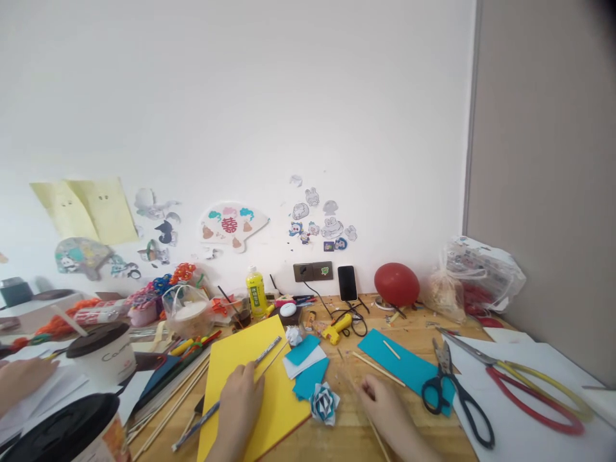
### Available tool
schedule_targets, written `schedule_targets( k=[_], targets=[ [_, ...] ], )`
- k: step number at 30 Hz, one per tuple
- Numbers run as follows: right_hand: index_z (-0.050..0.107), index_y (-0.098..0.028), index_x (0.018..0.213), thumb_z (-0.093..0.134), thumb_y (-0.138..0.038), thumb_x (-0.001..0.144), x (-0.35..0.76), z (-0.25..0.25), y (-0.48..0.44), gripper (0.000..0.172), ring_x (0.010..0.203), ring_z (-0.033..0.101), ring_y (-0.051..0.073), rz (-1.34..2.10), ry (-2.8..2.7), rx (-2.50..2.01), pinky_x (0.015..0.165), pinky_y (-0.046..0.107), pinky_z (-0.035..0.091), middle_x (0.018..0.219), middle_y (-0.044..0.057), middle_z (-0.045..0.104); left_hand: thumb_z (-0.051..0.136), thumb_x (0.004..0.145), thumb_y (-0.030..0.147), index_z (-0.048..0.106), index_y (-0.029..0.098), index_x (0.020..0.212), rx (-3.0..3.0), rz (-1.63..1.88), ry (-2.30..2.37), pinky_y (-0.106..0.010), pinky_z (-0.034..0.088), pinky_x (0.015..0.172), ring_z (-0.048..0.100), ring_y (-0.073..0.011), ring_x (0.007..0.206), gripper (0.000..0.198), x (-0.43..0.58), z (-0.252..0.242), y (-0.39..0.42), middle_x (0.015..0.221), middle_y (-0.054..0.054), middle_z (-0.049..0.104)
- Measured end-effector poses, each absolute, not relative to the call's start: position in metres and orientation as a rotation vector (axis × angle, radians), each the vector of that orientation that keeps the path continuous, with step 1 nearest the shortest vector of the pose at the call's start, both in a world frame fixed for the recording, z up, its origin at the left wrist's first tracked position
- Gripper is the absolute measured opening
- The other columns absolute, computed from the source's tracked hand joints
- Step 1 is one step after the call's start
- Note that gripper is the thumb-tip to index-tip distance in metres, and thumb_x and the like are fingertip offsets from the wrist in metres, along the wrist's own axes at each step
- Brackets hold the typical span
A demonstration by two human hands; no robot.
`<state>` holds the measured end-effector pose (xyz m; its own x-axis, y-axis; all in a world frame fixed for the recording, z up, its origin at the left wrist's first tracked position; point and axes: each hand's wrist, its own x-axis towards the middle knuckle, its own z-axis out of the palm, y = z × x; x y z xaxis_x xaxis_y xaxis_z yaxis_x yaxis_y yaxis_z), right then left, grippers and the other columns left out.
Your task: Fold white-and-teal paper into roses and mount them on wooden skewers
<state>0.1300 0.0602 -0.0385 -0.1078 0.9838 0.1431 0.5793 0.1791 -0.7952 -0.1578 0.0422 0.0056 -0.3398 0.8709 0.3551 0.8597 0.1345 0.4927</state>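
Left hand (240, 401) flat on yellow sheet (250, 385), fingertips pinning a paper stick (226, 394), right hand (387, 407) loosely curled on table (346, 436), holding nothing clear, paper flower (324, 403) between hands, scissors (455, 398) just right.

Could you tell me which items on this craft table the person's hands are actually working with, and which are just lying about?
In hand:
left hand on the yellow card sheet and long paper-wrapped rod
right hand at a thin wooden skewer

Lying about:
black-handled scissors
red balloon
yellow glue gun
folded paper flower
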Motion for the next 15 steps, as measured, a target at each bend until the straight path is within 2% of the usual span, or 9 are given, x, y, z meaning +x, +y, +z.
schedule_targets(
  k=[1,3,6,9,12,15],
  targets=[
    [0.043,-0.021,0.062,0.044,-0.031,0.077,0.129,-0.038,0.061,0.018,0.064,0.048,0.016,0.794,-1.742,-1.437,0.059,0.025,0.032,0.061,-0.001,0.049,0.047,0.086,0.025,0.060,0.014,0.092,1.797,1.080,2.322,-0.047,0.040,0.090,0.056,-0.0278,0.098,0.018,-0.150,0.010,0.040,0.095,-0.012,0.062],
    [0.038,-0.022,0.063,0.038,-0.044,0.079,0.123,-0.034,0.058,0.027,0.058,0.047,0.015,0.899,-1.686,-1.348,0.056,0.025,0.034,0.057,-0.003,0.043,0.042,0.086,0.030,0.061,0.017,0.086,1.832,1.194,2.154,-0.043,0.040,0.091,0.056,-0.0297,0.099,0.023,-0.127,0.019,0.034,0.093,-0.014,0.063],
    [0.038,-0.023,0.066,0.030,-0.062,0.077,0.107,-0.028,0.047,0.041,0.046,0.041,0.013,1.086,-1.648,-1.219,0.045,0.024,0.031,0.051,-0.006,0.036,0.039,0.085,0.045,0.062,0.019,0.086,1.856,1.231,1.797,-0.033,0.050,0.073,0.063,-0.0247,0.080,0.036,-0.076,0.022,0.026,0.083,-0.009,0.067],
    [0.041,-0.022,0.069,0.035,-0.072,0.071,0.092,-0.026,0.034,0.051,0.051,0.045,0.012,1.194,-1.636,-1.094,0.050,0.023,0.037,0.058,-0.004,0.044,0.045,0.081,0.051,0.061,0.019,0.070,1.813,1.211,1.532,-0.029,0.050,0.066,0.062,-0.0210,0.068,0.037,-0.032,0.008,0.023,0.065,-0.003,0.064],
    [0.047,-0.020,0.073,0.040,-0.068,0.074,0.090,-0.026,0.026,0.048,0.055,0.049,0.012,1.236,-1.646,-1.025,0.054,0.022,0.039,0.061,-0.002,0.051,0.044,0.079,0.060,0.053,0.019,0.060,1.664,1.252,1.452,-0.029,0.049,0.057,0.057,-0.0186,0.059,0.046,-0.016,-0.008,0.024,0.056,-0.001,0.057],
    [0.054,-0.019,0.068,0.050,-0.051,0.077,0.098,-0.025,0.022,0.033,0.059,0.052,0.014,1.161,-1.706,-1.059,0.059,0.024,0.040,0.062,0.001,0.057,0.044,0.076,0.067,0.051,0.020,0.059,1.526,1.267,1.414,-0.028,0.048,0.054,0.054,-0.0170,0.056,0.050,-0.026,-0.010,0.022,0.055,0.001,0.054]
  ],
)
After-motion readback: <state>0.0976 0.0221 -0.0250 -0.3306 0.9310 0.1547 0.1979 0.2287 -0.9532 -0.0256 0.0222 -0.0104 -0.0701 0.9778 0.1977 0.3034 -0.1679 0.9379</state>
